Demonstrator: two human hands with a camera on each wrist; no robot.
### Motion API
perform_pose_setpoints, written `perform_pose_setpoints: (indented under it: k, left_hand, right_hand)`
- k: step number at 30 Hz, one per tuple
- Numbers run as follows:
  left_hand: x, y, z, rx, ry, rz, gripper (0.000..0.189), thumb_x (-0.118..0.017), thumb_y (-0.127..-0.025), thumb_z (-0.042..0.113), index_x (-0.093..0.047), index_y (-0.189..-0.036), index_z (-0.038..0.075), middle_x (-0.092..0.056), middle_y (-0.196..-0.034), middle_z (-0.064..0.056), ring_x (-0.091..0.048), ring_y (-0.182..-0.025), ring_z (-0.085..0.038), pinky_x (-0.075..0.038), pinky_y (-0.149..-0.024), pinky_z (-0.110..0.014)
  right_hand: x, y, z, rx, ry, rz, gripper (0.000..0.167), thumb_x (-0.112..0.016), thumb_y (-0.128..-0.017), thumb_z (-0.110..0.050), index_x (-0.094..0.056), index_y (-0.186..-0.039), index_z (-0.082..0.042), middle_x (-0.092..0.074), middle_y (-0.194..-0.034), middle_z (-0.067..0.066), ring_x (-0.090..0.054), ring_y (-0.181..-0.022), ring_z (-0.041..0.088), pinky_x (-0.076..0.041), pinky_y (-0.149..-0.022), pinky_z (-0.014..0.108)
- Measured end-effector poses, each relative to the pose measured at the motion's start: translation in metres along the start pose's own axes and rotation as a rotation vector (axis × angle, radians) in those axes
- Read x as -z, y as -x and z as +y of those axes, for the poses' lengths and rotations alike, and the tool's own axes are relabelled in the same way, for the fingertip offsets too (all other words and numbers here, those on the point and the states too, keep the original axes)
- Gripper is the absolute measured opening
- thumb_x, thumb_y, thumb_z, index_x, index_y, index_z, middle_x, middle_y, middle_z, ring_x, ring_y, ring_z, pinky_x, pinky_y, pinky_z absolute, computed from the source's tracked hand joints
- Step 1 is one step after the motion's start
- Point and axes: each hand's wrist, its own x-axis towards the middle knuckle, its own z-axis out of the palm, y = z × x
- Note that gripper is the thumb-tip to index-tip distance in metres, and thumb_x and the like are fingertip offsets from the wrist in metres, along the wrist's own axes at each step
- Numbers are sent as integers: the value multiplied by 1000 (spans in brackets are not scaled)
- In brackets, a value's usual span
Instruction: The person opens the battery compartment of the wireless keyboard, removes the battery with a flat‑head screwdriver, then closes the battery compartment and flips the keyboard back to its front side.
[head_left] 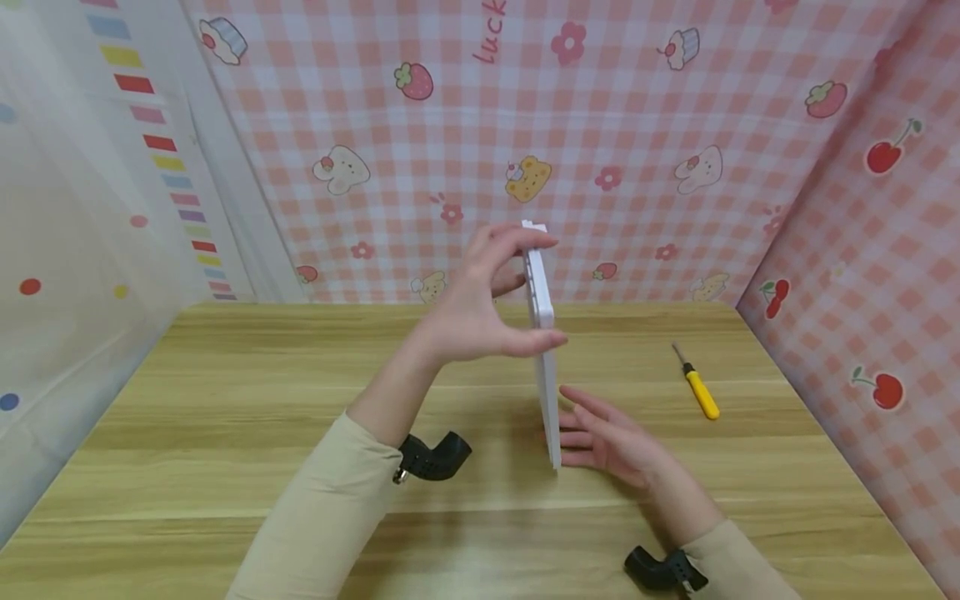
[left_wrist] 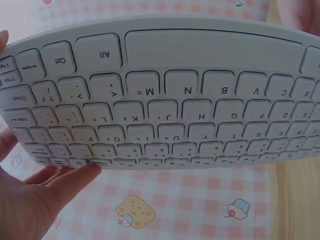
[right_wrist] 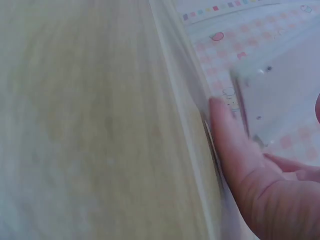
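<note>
Beige cloth is filling the bottom of my head view: the left sleeve (head_left: 322, 517), with a black wrist mount (head_left: 435, 457) sitting by its cuff. Beyond it I am seeing the left hand (head_left: 476, 304) gripping the upper end of a white computer keyboard (head_left: 550, 408), thumb and fingers spread around its opposite edges. The keyboard is standing on end above the middle of the wood-grain table (head_left: 225, 467), its keys facing left; I cannot tell whether its lower end is touching the wood. From the left wrist I am reading the lettering upside down, the space bar running along the top.

Near the lower end, the right hand (head_left: 615, 442) is reaching in with its fingers extended and loosely parted, gripping nothing; whether they are touching the keyboard, I cannot tell. Farther right, a yellow-handled screwdriver (head_left: 701, 394) is lying on the table. Pink checked fabric (head_left: 480, 125) is hanging behind.
</note>
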Motion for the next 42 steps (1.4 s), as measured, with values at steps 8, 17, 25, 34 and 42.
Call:
perform_pose_setpoints:
  k: [8,17,25,34,42]
  left_hand:
    - [5,4,-7,-53,82,59,80,-86,-70,0,-48,-140,2,-37,-139,-13,-47,-126,-26,-47,-100,-35]
    - [14,14,-15,-54,95,69,83,-80,-74,0,-41,-148,0,-42,-138,-17,-49,-123,-31,-51,-95,-37]
    - [26,30,-23,30,119,62,88,-77,-77,1,-31,-153,-1,-44,-145,-16,-51,-125,-24,-51,-95,-36]
    - [40,45,-33,96,110,17,93,-76,-77,-6,-24,-154,-3,-39,-152,-16,-51,-124,-25,-50,-97,-36]
    - [52,62,-43,203,177,-14,89,-73,-79,-9,-24,-154,-4,-34,-154,-19,-44,-133,-31,-53,-91,-36]
  right_hand:
    - [0,-1,1,-4,7,52,63,-42,-108,-21,-10,-158,-2,-60,-129,15,-60,-118,29,-50,-96,45]
    - [3,6,1,18,63,193,66,-46,-107,-18,-8,-157,0,-61,-121,2,-63,-107,20,-53,-89,35]
    - [8,11,0,44,86,323,66,-49,-105,-13,-11,-157,-1,-62,-112,-2,-62,-93,11,-53,-79,27]
    - [11,16,-7,50,112,426,65,-51,-104,-10,-14,-158,-4,-60,-110,0,-61,-87,8,-52,-74,23]
    - [14,19,-12,55,152,520,67,-55,-101,-7,-19,-158,-8,-55,-111,1,-59,-85,8,-51,-73,22]
